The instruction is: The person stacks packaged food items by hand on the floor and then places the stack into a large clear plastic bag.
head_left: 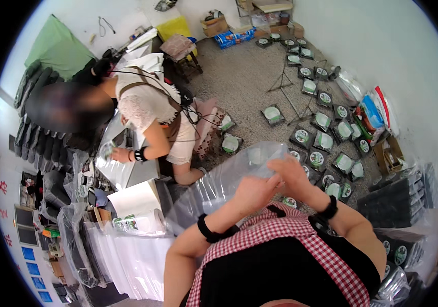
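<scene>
At 9 o'clock, a co-worker point(147, 107) is seen bent over a white worktable point(137, 197); that person's hand point(119, 154) rests on a clear bag on the table, with a black wristband beside it. Whether it grips the bag cannot be told.

At 8 o'clock, a batch of clear plastic bags point(76, 240) is hung or piled at the table edge; a few small round green-and-white items point(127, 222) sit on the table near them.

Centre, just past 6 o'clock: a clear plastic bag point(224, 179) is held up in front of the chest. The left hand point(252, 192) is closed on the bag's upper edge. The right hand point(290, 171) is pinched on the same edge, just beside the left, fingers touching it. The mouth appears to be worked open; nothing is visible inside the bag, so filling is judged not yet started for this one.

From 12 round to 3 o'clock, many dark packs with round green-and-white faces point(324, 140) are laid out singly across the grey floor point(244, 82). At 4 o'clock, dark stacks wrapped in clear film point(393, 197) are set near the wall; these look like finished bundles.

Judgement: part of the lot looks bagged and stacked, and a large share on the floor is left loose. The bag in hand is at the opening step.
</scene>
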{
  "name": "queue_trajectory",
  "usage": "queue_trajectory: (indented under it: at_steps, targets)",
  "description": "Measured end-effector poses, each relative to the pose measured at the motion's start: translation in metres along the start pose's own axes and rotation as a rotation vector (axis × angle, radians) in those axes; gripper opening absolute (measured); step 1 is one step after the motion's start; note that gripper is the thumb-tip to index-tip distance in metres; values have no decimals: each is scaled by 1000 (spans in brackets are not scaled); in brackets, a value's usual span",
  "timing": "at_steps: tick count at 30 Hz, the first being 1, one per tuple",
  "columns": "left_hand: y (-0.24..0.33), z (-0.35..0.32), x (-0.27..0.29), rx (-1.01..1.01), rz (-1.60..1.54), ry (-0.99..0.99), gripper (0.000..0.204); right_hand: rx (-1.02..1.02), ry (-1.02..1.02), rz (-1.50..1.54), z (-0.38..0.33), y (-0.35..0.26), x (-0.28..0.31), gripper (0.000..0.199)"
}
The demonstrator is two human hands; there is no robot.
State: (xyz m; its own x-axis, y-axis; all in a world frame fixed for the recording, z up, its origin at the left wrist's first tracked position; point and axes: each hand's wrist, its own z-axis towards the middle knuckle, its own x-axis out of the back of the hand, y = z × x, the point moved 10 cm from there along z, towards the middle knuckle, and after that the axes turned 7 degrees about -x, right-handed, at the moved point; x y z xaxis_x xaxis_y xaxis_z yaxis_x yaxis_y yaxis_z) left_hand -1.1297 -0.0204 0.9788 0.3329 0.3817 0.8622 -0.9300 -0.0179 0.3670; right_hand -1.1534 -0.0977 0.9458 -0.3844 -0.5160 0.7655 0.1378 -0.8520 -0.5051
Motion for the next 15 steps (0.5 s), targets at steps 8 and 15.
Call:
queue_trajectory:
  at_steps: [8,15]
  targets:
    - [-10,133,-10,-224,-227,-155,16,-313,512,-388,-10,136,177,31]
    - [-59,195,3,-554,-139,-348,17,-501,556,-582,-6,117,274,14]
